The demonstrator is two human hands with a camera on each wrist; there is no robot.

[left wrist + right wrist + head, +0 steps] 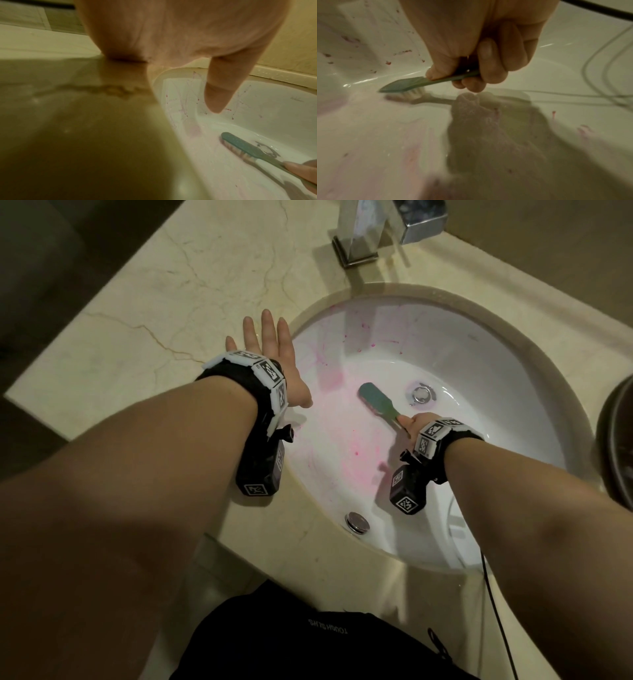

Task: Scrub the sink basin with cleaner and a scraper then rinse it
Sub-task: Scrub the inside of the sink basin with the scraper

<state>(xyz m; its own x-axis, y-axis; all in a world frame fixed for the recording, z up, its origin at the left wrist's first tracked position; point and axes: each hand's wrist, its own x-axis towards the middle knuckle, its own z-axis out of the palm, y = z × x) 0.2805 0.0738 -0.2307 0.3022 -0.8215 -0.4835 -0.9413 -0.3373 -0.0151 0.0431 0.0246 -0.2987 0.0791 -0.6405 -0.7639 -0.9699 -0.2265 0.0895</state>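
Note:
A white oval sink basin [479, 364] is smeared and speckled with pink cleaner [346, 446]. My right hand [416, 424] grips the handle of a green scrub brush [376, 400], whose bristles press on the basin floor just left of the drain [422, 394]. In the right wrist view the right hand [481, 56] curls round the brush [409, 84], bristles down in pink foam. My left hand [270, 350] lies flat with straight fingers on the beige counter at the basin's left rim; the left wrist view shows its thumb [221, 88] hanging over the basin and the brush [243, 146].
A chrome square faucet [383, 227] stands behind the basin. A beige marble counter [144, 313] surrounds it. A chrome overflow cap [357, 522] sits on the near wall. A dark round object [616, 440] is at the right edge. A black cable [493, 611] hangs near my right arm.

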